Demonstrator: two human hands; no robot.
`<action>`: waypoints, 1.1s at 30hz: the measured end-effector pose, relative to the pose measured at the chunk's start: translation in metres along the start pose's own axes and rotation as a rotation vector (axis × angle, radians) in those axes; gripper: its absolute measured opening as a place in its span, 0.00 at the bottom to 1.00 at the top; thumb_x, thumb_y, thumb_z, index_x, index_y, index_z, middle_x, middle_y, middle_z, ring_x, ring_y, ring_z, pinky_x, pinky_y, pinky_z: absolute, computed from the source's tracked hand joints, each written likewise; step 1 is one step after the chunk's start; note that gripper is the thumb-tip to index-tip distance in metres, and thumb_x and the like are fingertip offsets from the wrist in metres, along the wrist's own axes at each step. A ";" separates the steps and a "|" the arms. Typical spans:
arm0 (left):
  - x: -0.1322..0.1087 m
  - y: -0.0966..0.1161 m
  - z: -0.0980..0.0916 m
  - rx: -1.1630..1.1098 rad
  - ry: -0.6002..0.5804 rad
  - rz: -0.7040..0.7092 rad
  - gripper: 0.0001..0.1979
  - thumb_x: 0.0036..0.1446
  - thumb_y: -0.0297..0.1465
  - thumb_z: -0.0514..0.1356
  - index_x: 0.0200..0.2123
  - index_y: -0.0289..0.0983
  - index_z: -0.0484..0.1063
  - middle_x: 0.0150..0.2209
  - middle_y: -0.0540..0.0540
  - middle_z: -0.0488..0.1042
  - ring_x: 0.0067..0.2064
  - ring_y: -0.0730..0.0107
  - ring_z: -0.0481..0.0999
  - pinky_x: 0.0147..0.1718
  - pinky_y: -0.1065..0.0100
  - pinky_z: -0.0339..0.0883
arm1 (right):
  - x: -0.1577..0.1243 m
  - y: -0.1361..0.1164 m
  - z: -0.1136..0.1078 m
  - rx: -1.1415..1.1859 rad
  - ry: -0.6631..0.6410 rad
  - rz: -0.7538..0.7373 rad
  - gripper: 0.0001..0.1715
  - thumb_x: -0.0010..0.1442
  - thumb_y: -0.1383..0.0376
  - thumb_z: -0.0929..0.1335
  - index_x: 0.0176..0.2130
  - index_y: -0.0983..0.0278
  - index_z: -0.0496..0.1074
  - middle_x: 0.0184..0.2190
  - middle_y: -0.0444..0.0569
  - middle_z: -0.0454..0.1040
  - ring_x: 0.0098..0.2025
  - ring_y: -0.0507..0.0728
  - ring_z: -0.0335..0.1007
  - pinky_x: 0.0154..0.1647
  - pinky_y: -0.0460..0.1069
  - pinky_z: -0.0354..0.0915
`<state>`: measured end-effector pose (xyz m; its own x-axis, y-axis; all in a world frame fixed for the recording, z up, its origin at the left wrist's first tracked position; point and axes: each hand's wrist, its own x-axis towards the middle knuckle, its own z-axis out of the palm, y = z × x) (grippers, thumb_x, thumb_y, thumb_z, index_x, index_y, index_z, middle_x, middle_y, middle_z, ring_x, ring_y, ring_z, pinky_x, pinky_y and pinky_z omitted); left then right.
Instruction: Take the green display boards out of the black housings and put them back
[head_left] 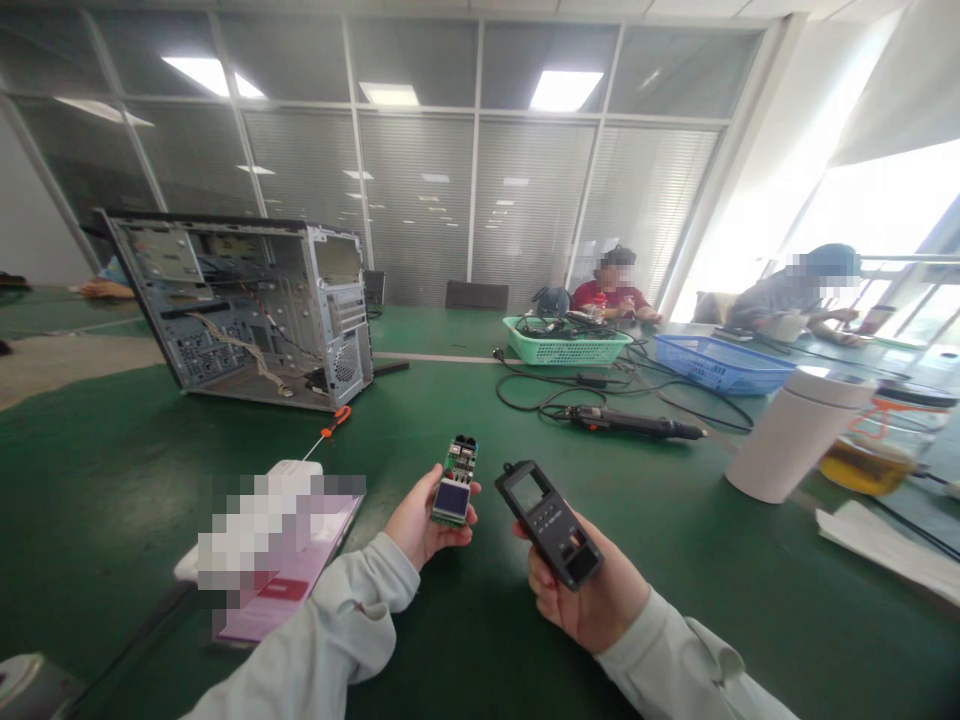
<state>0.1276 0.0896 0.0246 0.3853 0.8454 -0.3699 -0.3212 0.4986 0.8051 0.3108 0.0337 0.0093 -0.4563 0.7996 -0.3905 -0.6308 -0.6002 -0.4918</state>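
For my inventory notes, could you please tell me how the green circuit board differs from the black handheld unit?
The green circuit board in the left hand is bare, with exposed components, while the black handheld unit in the right hand is enclosed in a casing. The board's bluish screen sits at its near end; the unit's dark window sits at its far end. The board looks shorter. Both are small, oblong and have a screen.

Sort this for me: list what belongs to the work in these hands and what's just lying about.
In use:
left hand holding a circuit board with a small screen
right hand holding a black handheld device

Lying about:
open PC case
orange screwdriver
electric screwdriver
green basket
blue basket
white flask
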 end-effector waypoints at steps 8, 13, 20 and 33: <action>0.001 -0.001 -0.001 -0.001 -0.003 0.004 0.24 0.60 0.40 0.41 0.39 0.27 0.69 0.18 0.45 0.71 0.18 0.72 0.69 0.21 0.72 0.64 | -0.003 0.006 0.006 -0.147 0.147 -0.074 0.26 0.59 0.45 0.62 0.34 0.67 0.67 0.25 0.48 0.69 0.22 0.50 0.66 0.20 0.41 0.63; 0.002 -0.001 -0.002 -0.008 -0.008 0.003 0.24 0.60 0.40 0.41 0.38 0.28 0.69 0.18 0.45 0.71 0.18 0.72 0.69 0.22 0.72 0.64 | 0.002 0.011 -0.006 -0.468 -0.059 -0.420 0.30 0.46 0.54 0.74 0.43 0.64 0.63 0.34 0.49 0.69 0.32 0.54 0.68 0.29 0.44 0.66; 0.004 -0.003 -0.003 -0.005 -0.003 0.004 0.25 0.59 0.41 0.41 0.38 0.28 0.69 0.18 0.45 0.71 0.18 0.72 0.69 0.22 0.71 0.64 | 0.001 0.007 -0.007 -0.917 0.134 -0.824 0.23 0.49 0.58 0.70 0.41 0.62 0.58 0.36 0.47 0.66 0.37 0.57 0.64 0.35 0.49 0.63; 0.000 0.000 0.000 0.021 -0.001 0.008 0.25 0.60 0.41 0.41 0.40 0.27 0.69 0.18 0.45 0.71 0.18 0.72 0.69 0.22 0.71 0.63 | -0.005 0.001 -0.009 -1.230 0.366 -0.924 0.22 0.49 0.57 0.68 0.41 0.63 0.58 0.34 0.46 0.64 0.36 0.58 0.63 0.38 0.51 0.60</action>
<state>0.1277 0.0898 0.0249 0.3837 0.8490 -0.3632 -0.3063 0.4881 0.8173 0.3181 0.0292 0.0033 0.0663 0.9451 0.3199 0.3626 0.2759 -0.8902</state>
